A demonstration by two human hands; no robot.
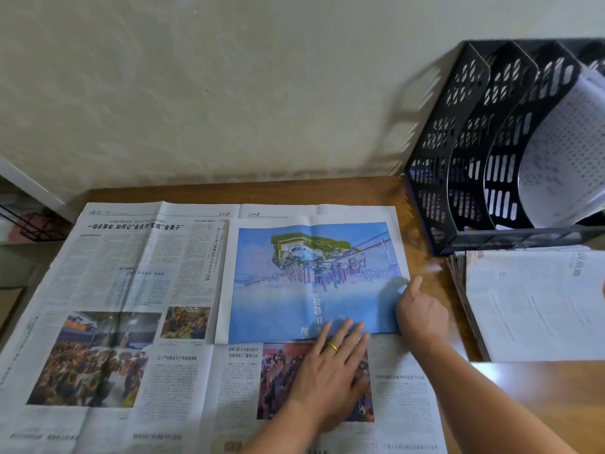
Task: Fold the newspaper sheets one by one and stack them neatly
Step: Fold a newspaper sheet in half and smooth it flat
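Note:
A large open newspaper spread (131, 290) covers the wooden table. On its right half lies a folded sheet with a blue city picture (294, 290). My left hand (330, 365), wearing a gold ring, presses flat with straight fingers on the lower edge of the blue sheet. My right hand (420, 312) sits at the sheet's right edge with its fingers curled and thumb raised, and seems to pinch that edge. A stack of folded newspapers (537, 306) lies on the table at the right.
A black perforated file rack (458, 158) holding a curled white paper (556, 152) stands at the back right against the wall. Bare wooden table (435, 250) shows between the spread and the stack. A wire basket (36, 227) sits off the table's left side.

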